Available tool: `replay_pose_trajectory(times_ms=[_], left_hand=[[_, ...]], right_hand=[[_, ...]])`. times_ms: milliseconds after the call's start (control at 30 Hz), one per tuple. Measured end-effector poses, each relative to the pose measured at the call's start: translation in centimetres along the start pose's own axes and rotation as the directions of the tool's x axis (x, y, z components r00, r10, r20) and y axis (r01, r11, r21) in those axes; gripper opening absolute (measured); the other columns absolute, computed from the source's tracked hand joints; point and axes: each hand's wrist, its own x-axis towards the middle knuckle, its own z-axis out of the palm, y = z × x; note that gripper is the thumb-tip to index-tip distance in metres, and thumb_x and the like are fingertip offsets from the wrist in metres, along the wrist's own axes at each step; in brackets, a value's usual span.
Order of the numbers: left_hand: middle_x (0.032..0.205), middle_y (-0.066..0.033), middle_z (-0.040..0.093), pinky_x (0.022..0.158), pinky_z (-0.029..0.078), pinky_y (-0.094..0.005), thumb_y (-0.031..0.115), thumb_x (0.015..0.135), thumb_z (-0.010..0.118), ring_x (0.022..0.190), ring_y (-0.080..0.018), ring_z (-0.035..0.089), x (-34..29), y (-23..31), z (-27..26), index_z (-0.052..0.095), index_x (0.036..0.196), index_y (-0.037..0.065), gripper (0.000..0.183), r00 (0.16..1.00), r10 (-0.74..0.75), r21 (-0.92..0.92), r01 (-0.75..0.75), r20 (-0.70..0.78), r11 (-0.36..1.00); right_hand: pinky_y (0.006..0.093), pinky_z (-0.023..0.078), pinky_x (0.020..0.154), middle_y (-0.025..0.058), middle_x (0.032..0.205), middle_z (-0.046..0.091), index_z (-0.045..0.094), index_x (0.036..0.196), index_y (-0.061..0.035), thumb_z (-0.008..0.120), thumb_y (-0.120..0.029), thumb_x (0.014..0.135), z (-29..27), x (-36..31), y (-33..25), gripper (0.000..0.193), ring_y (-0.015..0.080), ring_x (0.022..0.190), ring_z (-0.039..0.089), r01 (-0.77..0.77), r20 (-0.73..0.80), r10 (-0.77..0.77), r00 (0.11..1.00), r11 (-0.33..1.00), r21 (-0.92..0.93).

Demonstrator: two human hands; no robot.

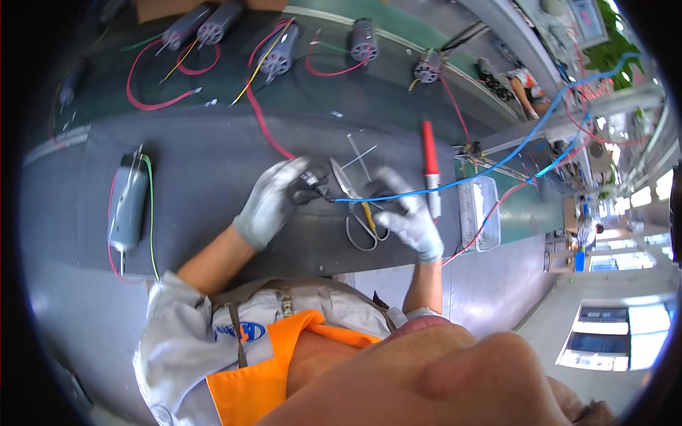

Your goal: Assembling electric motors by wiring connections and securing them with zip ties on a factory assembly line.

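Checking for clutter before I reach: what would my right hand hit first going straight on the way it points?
Your right hand would probably meet the crossed white strips first, though blur and unclear depth leave that uncertain.

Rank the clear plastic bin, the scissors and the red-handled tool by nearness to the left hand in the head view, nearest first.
From the left hand:
1. Scissors: just to its right, lying between the two hands.
2. Red-handled tool: farther right, beyond the scissors.
3. Clear plastic bin: farthest right, past the tool.
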Motion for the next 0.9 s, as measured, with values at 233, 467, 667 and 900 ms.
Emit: replay_pose_trajectory(times_ms=[233, 467, 667, 900], left_hand=[[0.091, -0.0066, 0.070, 0.076, 0.050, -0.0295, 0.039, 0.100, 0.058, 0.081, -0.0130, 0.062, 0.7, 8.9, -1.8, 0.069, 0.105, -0.001, 0.042, 0.966, -0.238, 0.742, 0.085, 0.101, 0.665], [0.087, -0.0127, 0.070, 0.074, 0.054, -0.0454, 0.031, 0.085, 0.063, 0.083, -0.0307, 0.068, 5.1, 30.3, -15.6, 0.068, 0.111, 0.008, 0.035, 0.880, 0.237, 0.569, -0.046, 0.413, -0.821], [0.126, -0.0223, 0.060, 0.091, 0.052, -0.0480, 0.026, 0.081, 0.069, 0.114, -0.0387, 0.062, 15.9, 38.5, -21.2, 0.053, 0.131, 0.006, 0.057, 0.849, 0.486, 0.653, 0.251, 0.206, -0.715], [0.109, -0.0229, 0.069, 0.074, 0.058, -0.0430, 0.024, 0.067, 0.080, 0.087, -0.0325, 0.073, 16.6, 41.2, -22.3, 0.043, 0.141, 0.004, 0.085, 0.837, 0.480, 0.879, -0.003, 0.263, -0.476]], right_hand=[[0.0350, 0.054, 0.084, 0.0117, 0.095, 0.073, 0.070, 0.110, 0.0071, 0.059, -0.024, 0.101, 4.1, 2.1, -5.8, 0.034, 0.0208, 0.089, 0.068, 0.278, -0.391, -0.308, 0.868, 0.952, -0.131], [0.0295, 0.053, 0.085, 0.0103, 0.106, 0.074, 0.065, 0.126, 0.0018, 0.069, -0.011, 0.092, 7.4, 11.1, -7.0, 0.036, 0.0151, 0.093, 0.068, 0.036, 0.240, 0.013, 0.971, 0.979, -0.202], [0.0307, 0.058, 0.069, 0.0139, 0.118, 0.065, 0.039, 0.149, -0.0030, 0.068, -0.013, 0.093, 20.1, 34.5, -9.7, 0.064, 0.0186, 0.081, 0.068, -0.117, 0.054, 0.112, 0.992, 0.987, 0.108], [0.0508, 0.059, 0.061, 0.0124, 0.111, 0.061, 0.040, 0.144, -0.0191, 0.068, -0.005, 0.091, 33.1, 50.8, -1.9, 0.061, 0.0284, 0.081, 0.067, -0.031, -0.096, 0.194, 0.976, 0.564, 0.825]])
